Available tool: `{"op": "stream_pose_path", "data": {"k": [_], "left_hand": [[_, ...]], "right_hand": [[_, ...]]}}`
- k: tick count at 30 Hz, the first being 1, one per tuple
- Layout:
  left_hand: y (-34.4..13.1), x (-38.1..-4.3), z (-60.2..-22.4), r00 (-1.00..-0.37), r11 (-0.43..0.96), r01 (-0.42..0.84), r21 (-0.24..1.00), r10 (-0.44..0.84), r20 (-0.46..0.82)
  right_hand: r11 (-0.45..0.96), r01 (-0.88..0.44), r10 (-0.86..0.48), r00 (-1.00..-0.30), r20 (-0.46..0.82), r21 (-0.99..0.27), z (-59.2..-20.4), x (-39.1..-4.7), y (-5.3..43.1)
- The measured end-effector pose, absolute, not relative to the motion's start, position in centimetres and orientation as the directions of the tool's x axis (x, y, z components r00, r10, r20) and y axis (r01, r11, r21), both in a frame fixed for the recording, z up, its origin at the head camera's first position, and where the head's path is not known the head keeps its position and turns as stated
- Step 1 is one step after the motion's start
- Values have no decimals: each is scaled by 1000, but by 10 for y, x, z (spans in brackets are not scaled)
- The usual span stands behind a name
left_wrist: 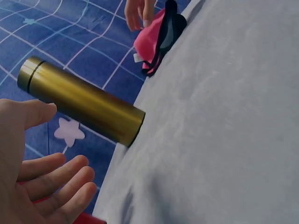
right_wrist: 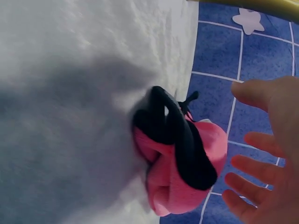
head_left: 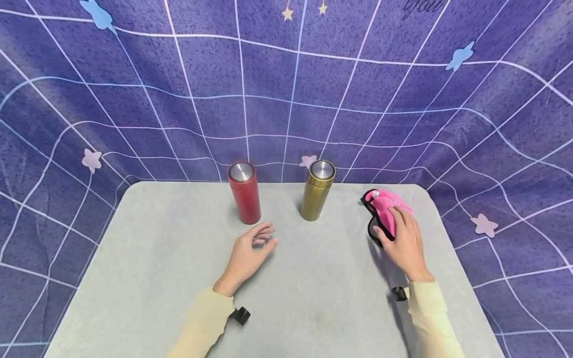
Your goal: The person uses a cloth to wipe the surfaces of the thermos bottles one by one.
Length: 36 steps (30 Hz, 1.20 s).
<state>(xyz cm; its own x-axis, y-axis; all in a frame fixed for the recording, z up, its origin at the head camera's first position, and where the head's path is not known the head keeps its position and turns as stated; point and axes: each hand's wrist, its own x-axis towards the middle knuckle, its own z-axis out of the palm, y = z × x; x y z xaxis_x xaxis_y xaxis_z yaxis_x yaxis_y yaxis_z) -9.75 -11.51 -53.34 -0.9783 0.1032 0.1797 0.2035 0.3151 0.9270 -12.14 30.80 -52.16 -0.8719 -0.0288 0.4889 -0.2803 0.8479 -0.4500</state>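
Note:
My left hand [head_left: 250, 253] hovers just in front of a red thermos bottle [head_left: 248, 204], its fingers relaxed and holding nothing. The bottle stands upright with a silver lid top. To its right stands a gold thermos bottle [head_left: 315, 199], also upright. In the left wrist view, the red bottle [left_wrist: 91, 219] is mostly hidden behind my fingers. On the right side of the table, a crumpled pink cloth item with black trim [right_wrist: 175, 182] has a small white tag. My right hand [head_left: 406, 243] overlaps it in the head view; the right wrist view shows the loosely spread fingers [right_wrist: 254, 168] apart from it.
The light grey table [head_left: 313, 298] has rounded back corners. A purple-blue curtain [head_left: 277, 114] with grid lines and stars hangs right behind the bottles and along both sides. Black wrist cameras [head_left: 240, 315] are strapped to both wrists.

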Motion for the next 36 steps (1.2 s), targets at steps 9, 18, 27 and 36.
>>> {"op": "stream_pose_path", "data": {"k": [9, 18, 27, 36], "left_hand": [[-91, -127, -517, -962, 310, 262, 914, 161, 221], [-74, -150, -493, -959, 347, 270, 898, 180, 219], [-58, -168, -467, -967, 374, 234, 898, 185, 175], [-47, -188, -450, -954, 417, 271, 868, 236, 185]], "right_hand": [[852, -297, -66, -878, 474, -431, -498, -141, 311], [859, -324, -123, -881, 456, -395, -479, -155, 317], [888, -300, -275, -954, 122, -349, -462, -157, 339], [887, -275, -338, -934, -115, -370, -457, -165, 355]]}}
